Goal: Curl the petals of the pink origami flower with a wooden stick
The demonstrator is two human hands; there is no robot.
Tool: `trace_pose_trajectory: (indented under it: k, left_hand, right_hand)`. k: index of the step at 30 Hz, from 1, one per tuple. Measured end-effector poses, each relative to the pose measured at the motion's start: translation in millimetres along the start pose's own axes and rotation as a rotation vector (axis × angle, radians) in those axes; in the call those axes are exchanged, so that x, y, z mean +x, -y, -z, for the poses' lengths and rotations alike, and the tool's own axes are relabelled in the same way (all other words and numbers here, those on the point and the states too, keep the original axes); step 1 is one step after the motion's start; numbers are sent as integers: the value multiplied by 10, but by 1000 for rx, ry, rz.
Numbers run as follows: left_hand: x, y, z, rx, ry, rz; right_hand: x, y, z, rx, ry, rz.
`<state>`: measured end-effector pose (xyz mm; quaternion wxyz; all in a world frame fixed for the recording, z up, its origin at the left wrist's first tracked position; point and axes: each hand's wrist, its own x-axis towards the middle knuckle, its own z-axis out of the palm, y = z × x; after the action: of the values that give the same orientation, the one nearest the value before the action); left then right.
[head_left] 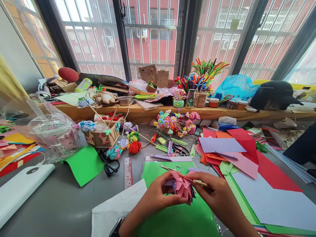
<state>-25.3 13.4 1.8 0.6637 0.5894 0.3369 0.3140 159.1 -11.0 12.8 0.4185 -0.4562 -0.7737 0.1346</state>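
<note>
My left hand (pixel 158 194) and my right hand (pixel 217 194) together hold a folded pink and purple paper flower (pixel 180 187) just above a green paper sheet (pixel 172 217). The left fingers cup the flower's left side. The right fingers pinch its right side and also hold a thin wooden stick (pixel 200 183) that points into the flower. A dark watch strap (pixel 116 227) shows on my left wrist.
Small scissors (pixel 171 168) and a ruler (pixel 128 172) lie just beyond my hands. Stacked coloured paper (pixel 237 148) fills the right side. A basket of paper flowers (pixel 102 135), a plastic bag (pixel 49 131) and a white box (pixel 19 187) are at left. The windowsill shelf (pixel 148 113) is cluttered.
</note>
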Motion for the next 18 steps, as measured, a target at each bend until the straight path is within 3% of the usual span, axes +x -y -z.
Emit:
trace_pose_trajectory:
  k: [9,18]
  left_hand:
    - [6,31,-13,-10,-32,0]
    - [11,3,-24,-7,-54,15]
  right_hand:
    - [6,36,-35,-70,-99,34]
    - [-24,28,-100,-121,-50,-14]
